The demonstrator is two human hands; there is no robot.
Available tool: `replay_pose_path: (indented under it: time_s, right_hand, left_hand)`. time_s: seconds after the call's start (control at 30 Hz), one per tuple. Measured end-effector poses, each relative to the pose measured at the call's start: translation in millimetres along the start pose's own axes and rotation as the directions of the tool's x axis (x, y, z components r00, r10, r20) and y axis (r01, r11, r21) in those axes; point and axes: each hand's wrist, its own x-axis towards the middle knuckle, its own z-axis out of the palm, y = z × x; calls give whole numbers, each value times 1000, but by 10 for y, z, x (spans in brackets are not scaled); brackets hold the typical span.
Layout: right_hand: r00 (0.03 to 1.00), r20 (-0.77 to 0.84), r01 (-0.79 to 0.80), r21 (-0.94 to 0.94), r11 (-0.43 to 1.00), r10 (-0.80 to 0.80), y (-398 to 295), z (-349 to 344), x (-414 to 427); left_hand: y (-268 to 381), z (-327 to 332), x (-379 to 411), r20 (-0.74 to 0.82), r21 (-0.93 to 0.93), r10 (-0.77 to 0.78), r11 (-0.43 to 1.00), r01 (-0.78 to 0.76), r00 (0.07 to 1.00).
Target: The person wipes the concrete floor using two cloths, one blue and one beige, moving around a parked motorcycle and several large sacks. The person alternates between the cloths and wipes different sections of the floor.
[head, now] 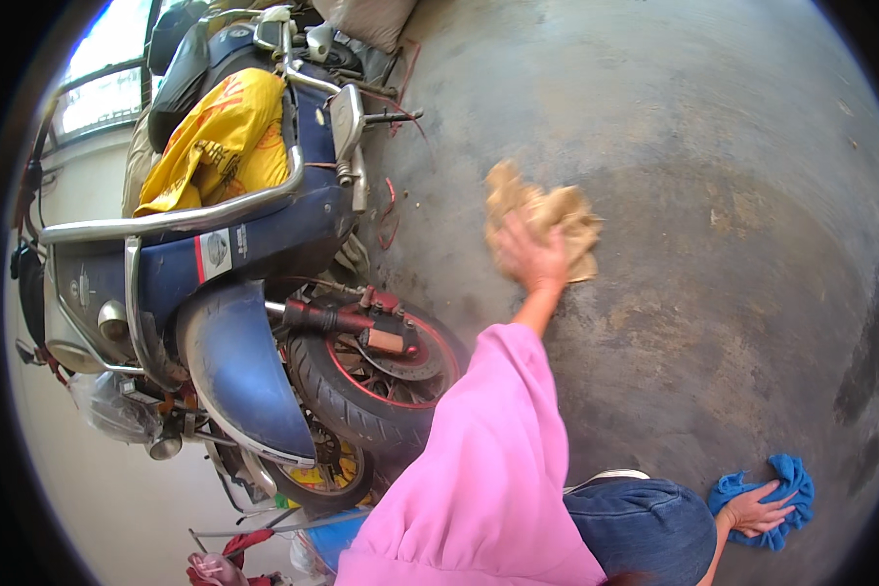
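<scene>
My left hand [536, 253], at the end of a loose pink sleeve, holds a crumpled tan cloth [571, 220] against the grey concrete floor [674, 278]. The hand and cloth are slightly blurred. To the lower right, my right hand [758, 510] bears down on a bunched blue cloth [797, 487] on the same floor, its fingers spread over the fabric. Between my two arms shows a knee in blue jeans [641, 524], with the pale edge of a shoe [612, 475] just above it.
A dusty blue motor scooter [264, 242] with chrome guard bars stands along the left, its red-rimmed front wheel [403, 366] near my left arm. A yellow printed sack [242, 139] lies on it. Red cord [389, 212] trails on the floor. A stuffed sack [370, 18] sits at the top.
</scene>
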Motion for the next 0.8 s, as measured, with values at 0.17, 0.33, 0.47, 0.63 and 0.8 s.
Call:
replay_pose_path:
  time_s: [0.17, 0.33, 0.47, 0.63, 0.8]
  right_hand:
    - [999, -26, 25, 27, 999, -25, 51, 58, -3]
    - [999, 15, 31, -148, 988, -29, 54, 23, -4]
    - [999, 10, 40, -115, 993, -39, 36, 9, -9]
    - [999, -12, 34, -115, 993, -36, -17, -9, -28]
    - [1000, 29, 4, -166, 986, 1, -98, -62, 0]
  left_hand:
    - [-1615, -102, 260, -55, 264, -654, 720, 643, 755]
    - [-2229, 188, 360, -65, 144, -850, 511, 848, 523]
    - [-2170, 157, 815, 99, 124, -808, 589, 798, 581]
    - [-686, 618, 1664, 0, 36, -524, 851, 523, 852]
    - [1876, 651, 944, 220, -235, 358, 922, -307, 907]
